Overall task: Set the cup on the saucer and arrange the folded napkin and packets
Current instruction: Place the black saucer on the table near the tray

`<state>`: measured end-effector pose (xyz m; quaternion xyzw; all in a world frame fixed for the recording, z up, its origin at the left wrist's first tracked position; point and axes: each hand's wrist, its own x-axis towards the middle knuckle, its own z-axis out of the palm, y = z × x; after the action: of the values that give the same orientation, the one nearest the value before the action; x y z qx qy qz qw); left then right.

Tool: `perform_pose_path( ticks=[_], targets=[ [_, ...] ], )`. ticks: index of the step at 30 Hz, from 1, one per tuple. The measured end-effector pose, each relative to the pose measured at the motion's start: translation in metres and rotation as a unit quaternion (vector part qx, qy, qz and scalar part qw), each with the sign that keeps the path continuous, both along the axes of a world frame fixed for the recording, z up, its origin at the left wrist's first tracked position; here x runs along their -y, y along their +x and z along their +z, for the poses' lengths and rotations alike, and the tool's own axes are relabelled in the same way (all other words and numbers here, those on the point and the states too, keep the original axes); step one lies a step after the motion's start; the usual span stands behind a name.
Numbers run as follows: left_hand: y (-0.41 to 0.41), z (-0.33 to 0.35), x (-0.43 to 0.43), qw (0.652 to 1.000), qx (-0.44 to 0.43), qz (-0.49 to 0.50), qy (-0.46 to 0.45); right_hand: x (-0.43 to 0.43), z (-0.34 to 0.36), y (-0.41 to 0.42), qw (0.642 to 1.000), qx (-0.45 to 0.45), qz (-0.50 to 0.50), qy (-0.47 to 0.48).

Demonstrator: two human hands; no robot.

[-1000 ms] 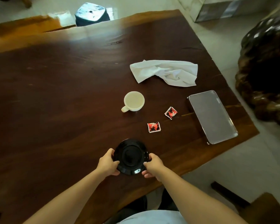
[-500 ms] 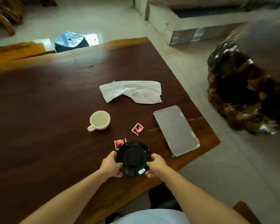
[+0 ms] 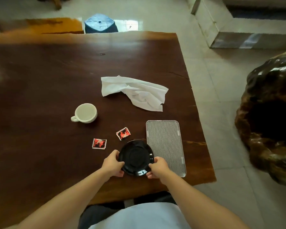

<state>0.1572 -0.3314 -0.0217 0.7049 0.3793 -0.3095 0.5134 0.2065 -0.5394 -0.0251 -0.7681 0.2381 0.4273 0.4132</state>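
Observation:
A black saucer [image 3: 135, 157] is held between both hands near the table's front edge. My left hand [image 3: 112, 164] grips its left rim and my right hand [image 3: 157, 167] grips its right rim. The saucer's right side overlaps the left edge of a ribbed metal tray [image 3: 165, 144]. An empty white cup [image 3: 85, 113] stands upright to the far left, handle pointing left. Two red packets lie flat on the wood, one [image 3: 99, 143] left of the saucer and one [image 3: 123, 133] just beyond it. A crumpled white napkin [image 3: 137, 92] lies farther back.
The dark wooden table [image 3: 48, 83] ends close to the right of the tray and just before my body. A blue stool [image 3: 100, 23] stands beyond the far edge. A large dark carved wooden piece [image 3: 271, 121] sits on the tiled floor at right.
Both hands have carried the saucer rightwards past the packets until it reaches the tray's edge. The camera view has also swung. Cup, napkin and packets stay put.

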Motion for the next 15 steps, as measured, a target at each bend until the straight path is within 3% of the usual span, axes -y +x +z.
perform_pose_path(
  ticks=[8, 15],
  targets=[
    [-0.012, -0.015, -0.002, 0.995, -0.025, 0.092, 0.011, -0.016, -0.028, 0.012, 0.998, -0.009, 0.05, -0.035],
    [0.005, -0.021, -0.009, 0.995, -0.03, 0.095, 0.017, -0.025, -0.028, 0.03, 0.998, -0.05, 0.025, -0.025]
  ],
)
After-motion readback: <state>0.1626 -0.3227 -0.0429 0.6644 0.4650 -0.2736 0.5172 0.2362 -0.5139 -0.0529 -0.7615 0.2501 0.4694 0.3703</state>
